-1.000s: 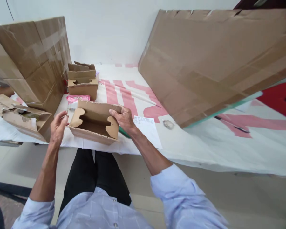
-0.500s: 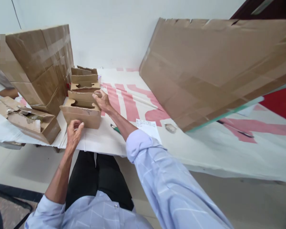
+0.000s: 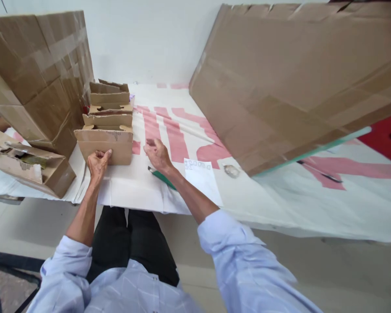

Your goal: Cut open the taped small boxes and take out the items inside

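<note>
A small open cardboard box (image 3: 104,143) stands on the white table cover, in a row with two similar small boxes (image 3: 110,101) behind it. My left hand (image 3: 97,163) rests against the lower front of the nearest box, fingers curled on its bottom edge. My right hand (image 3: 157,154) hovers just right of that box, fingers loosely spread and holding nothing. A green-handled tool (image 3: 162,178) lies on the table under my right wrist. A white paper slip (image 3: 202,181) with handwriting sits beside it.
A big taped carton (image 3: 35,74) stands at the left, with a torn flat box (image 3: 26,167) in front of it. A large cardboard sheet (image 3: 293,82) leans over the table's right half. The table cover (image 3: 182,139) has red stripes.
The small box was lifted from in front of me and set down behind, in line with the other boxes. My right hand has let go and drawn back; my left hand now touches the box's front.
</note>
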A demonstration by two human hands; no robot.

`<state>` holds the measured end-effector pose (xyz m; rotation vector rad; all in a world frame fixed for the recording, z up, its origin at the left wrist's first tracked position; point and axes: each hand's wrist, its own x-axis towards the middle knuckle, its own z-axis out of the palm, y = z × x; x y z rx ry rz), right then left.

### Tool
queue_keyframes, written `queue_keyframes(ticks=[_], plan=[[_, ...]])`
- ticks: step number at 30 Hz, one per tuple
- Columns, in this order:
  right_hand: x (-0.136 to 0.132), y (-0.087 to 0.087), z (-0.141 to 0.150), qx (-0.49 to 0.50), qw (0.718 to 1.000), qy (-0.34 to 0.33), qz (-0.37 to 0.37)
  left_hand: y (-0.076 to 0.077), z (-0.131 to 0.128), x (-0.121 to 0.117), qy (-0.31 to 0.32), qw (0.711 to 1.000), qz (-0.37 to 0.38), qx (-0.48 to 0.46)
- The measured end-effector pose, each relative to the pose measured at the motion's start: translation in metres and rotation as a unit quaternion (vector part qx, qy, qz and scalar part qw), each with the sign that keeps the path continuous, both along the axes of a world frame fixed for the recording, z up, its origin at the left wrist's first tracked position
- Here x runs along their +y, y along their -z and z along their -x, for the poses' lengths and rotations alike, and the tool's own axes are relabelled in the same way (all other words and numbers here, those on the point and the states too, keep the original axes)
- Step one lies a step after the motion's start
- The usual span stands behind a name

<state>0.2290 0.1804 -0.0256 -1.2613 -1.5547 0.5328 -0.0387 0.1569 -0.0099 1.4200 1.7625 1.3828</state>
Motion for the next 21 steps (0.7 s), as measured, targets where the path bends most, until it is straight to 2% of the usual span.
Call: queue_keyframes(ticks=[6,12,15,18,21], plan=[[-0.029,0.016,-0.023,-0.128,0.989,0.058,-0.038,0.003,0.0,0.05,0.024,0.999,-0.012,-0.021],[-0.044,0.035,-0.02,-0.157,0.985,0.059,-0.042,-0.003,-0.005,0.115,0.068,0.997,-0.011,-0.032],[-0.046,0.039,-0.019,-0.172,0.982,0.074,-0.037,-0.007,-0.005,0.139,0.09,0.996,-0.007,-0.024],[-0.041,0.038,-0.026,-0.195,0.973,0.122,-0.024,-0.008,-0.004,0.145,0.114,0.993,0.01,-0.008],[-0.033,0.036,-0.034,-0.207,0.963,0.171,0.023,0.0,-0.006,0.131,0.149,0.988,0.033,0.021]])
